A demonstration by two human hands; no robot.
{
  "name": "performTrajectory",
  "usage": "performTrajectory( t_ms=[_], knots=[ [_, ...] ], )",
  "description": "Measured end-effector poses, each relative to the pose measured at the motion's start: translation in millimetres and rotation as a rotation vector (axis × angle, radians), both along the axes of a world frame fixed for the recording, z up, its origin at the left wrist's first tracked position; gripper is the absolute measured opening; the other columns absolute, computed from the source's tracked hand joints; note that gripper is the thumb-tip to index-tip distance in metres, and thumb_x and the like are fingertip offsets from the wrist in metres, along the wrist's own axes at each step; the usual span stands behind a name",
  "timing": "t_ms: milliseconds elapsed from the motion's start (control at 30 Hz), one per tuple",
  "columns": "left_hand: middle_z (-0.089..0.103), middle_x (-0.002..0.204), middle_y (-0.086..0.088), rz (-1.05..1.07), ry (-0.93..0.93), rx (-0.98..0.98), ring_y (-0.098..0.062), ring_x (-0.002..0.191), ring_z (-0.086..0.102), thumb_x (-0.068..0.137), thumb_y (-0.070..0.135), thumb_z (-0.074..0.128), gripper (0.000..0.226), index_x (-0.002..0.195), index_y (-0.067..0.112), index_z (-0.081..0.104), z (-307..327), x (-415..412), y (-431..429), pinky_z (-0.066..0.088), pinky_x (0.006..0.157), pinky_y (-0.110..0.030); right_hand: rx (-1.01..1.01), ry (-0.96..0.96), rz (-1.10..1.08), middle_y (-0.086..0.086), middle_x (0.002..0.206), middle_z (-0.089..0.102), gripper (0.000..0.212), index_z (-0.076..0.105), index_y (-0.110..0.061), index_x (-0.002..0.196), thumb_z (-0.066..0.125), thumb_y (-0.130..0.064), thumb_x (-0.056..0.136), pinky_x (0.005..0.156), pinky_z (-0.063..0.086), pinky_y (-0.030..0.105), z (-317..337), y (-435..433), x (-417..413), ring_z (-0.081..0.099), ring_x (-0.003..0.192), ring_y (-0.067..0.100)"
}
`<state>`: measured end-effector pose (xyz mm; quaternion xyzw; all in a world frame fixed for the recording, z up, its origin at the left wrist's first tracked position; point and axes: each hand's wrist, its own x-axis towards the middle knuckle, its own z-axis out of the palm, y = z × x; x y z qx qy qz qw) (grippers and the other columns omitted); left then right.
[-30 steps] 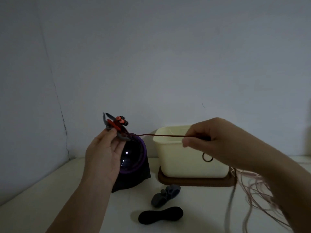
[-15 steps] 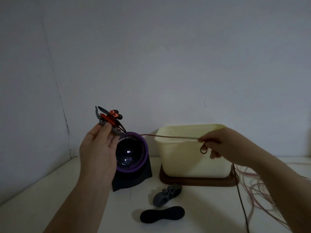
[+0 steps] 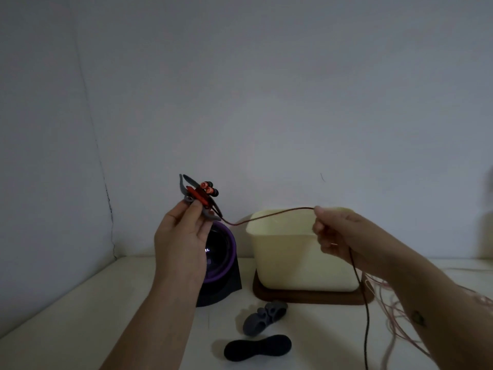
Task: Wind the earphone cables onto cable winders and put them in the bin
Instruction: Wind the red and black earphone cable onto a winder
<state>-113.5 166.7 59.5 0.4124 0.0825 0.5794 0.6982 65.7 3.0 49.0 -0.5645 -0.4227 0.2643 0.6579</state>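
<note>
Grey cable winder, red earbuds seated, pinched aloft by left hand; right hand, pinching dark-red cable, has lifted above cream bin, slackening the run: another wrap likely, winding barely begun.

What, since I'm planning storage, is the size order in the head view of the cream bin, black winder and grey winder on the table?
1. cream bin, clearly largest.
2-3. black winder looks slightly longer than grey winder, but it lies nearer the camera, so their order is unsure.
</note>
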Motion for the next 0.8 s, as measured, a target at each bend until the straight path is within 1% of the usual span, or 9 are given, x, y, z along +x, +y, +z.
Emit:
performTrajectory(
  t_ms=[167, 233, 267, 333, 433, 567, 700, 733, 800],
  knots=[
    [0.074, 0.089, -0.004, -0.074, -0.073, 0.054, -0.01, 0.085, 0.071, 0.093, 0.002, 0.057, 0.014, 0.105, 0.006, 0.064, 64.6, -1.2, -16.5, 0.057, 0.083, -0.026, -0.099, -0.302, -0.174, -0.011, 0.079, 0.069, 0.025, 0.072, -0.018, 0.074, 0.059, -0.032, 0.089, 0.078, 0.047, 0.027, 47.1, -0.9, -12.3, 0.057, 0.082, 0.011],
    [0.073, 0.09, -0.005, -0.079, -0.082, 0.105, -0.011, 0.085, 0.071, 0.094, 0.002, 0.056, 0.012, 0.102, 0.007, 0.064, 92.5, -3.2, -23.9, 0.058, 0.08, -0.025, -0.131, -0.443, -0.258, -0.01, 0.088, 0.07, 0.024, 0.075, -0.019, 0.083, 0.056, -0.03, 0.093, 0.072, 0.044, 0.02, 71.8, -0.2, -19.9, 0.055, 0.076, 0.004],
    [0.073, 0.091, -0.005, -0.08, -0.085, 0.133, -0.01, 0.084, 0.071, 0.094, 0.001, 0.056, 0.012, 0.101, 0.007, 0.064, 105.7, -5.2, -27.9, 0.058, 0.079, -0.024, -0.14, -0.506, -0.293, -0.008, 0.088, 0.07, 0.024, 0.075, -0.019, 0.088, 0.054, -0.03, 0.094, 0.065, 0.04, 0.017, 85.0, -0.4, -23.6, 0.052, 0.067, 0.0],
    [0.072, 0.093, -0.005, -0.074, -0.105, 0.178, -0.01, 0.085, 0.071, 0.093, 0.001, 0.056, 0.012, 0.101, 0.007, 0.063, 130.9, -12.6, -35.2, 0.058, 0.078, -0.023, -0.141, -0.575, -0.329, -0.005, 0.081, 0.067, 0.024, 0.075, -0.015, 0.091, 0.054, -0.026, 0.096, 0.053, 0.034, 0.015, 111.5, -3.8, -28.5, 0.043, 0.051, 0.003],
    [0.071, 0.1, -0.007, -0.028, -0.167, 0.174, -0.012, 0.09, 0.071, 0.093, 0.001, 0.057, 0.016, 0.108, 0.005, 0.063, 158.1, -30.2, -35.8, 0.057, 0.082, -0.026, -0.175, -0.545, -0.336, 0.001, 0.073, 0.067, 0.016, 0.073, -0.008, 0.091, 0.059, -0.016, 0.093, 0.05, 0.037, 0.017, 137.4, -14.1, -25.6, 0.045, 0.046, 0.008],
    [0.071, 0.098, -0.005, 0.056, -0.205, 0.148, -0.011, 0.087, 0.071, 0.093, 0.001, 0.057, 0.012, 0.098, 0.008, 0.066, 169.7, -54.7, -32.9, 0.057, 0.083, -0.027, -0.271, -0.463, -0.292, 0.005, 0.077, 0.07, 0.014, 0.071, -0.007, 0.092, 0.059, -0.014, 0.093, 0.058, 0.047, 0.018, 139.5, -28.6, -16.3, 0.065, 0.062, 0.011],
    [0.071, 0.091, -0.003, 0.106, -0.241, 0.122, -0.01, 0.084, 0.07, 0.093, 0.0, 0.057, 0.013, 0.09, 0.01, 0.066, 172.2, -63.8, -37.7, 0.057, 0.085, -0.029, -0.593, -0.608, -0.266, 0.001, 0.085, 0.072, 0.019, 0.069, -0.011, 0.094, 0.052, -0.02, 0.096, 0.058, 0.046, 0.019, 112.9, -26.5, -4.7, 0.062, 0.065, 0.011],
    [0.071, 0.092, -0.004, 0.108, -0.252, 0.12, -0.011, 0.085, 0.07, 0.093, 0.0, 0.057, 0.013, 0.091, 0.009, 0.066, 174.9, -65.8, -38.4, 0.057, 0.086, -0.029, -0.643, -0.598, -0.239, 0.002, 0.084, 0.072, 0.022, 0.068, -0.011, 0.093, 0.05, -0.021, 0.097, 0.058, 0.046, 0.02, 102.9, -26.6, -0.5, 0.06, 0.064, 0.011],
    [0.07, 0.094, -0.005, 0.115, -0.265, 0.127, -0.012, 0.086, 0.07, 0.093, -0.001, 0.057, 0.013, 0.092, 0.009, 0.066, 180.5, -70.3, -39.4, 0.057, 0.085, -0.03, -0.635, -0.439, -0.165, 0.005, 0.078, 0.07, 0.029, 0.066, -0.006, 0.09, 0.044, -0.022, 0.1, 0.055, 0.046, 0.019, 85.3, -29.4, 5.4, 0.058, 0.06, 0.012]
  ],
)
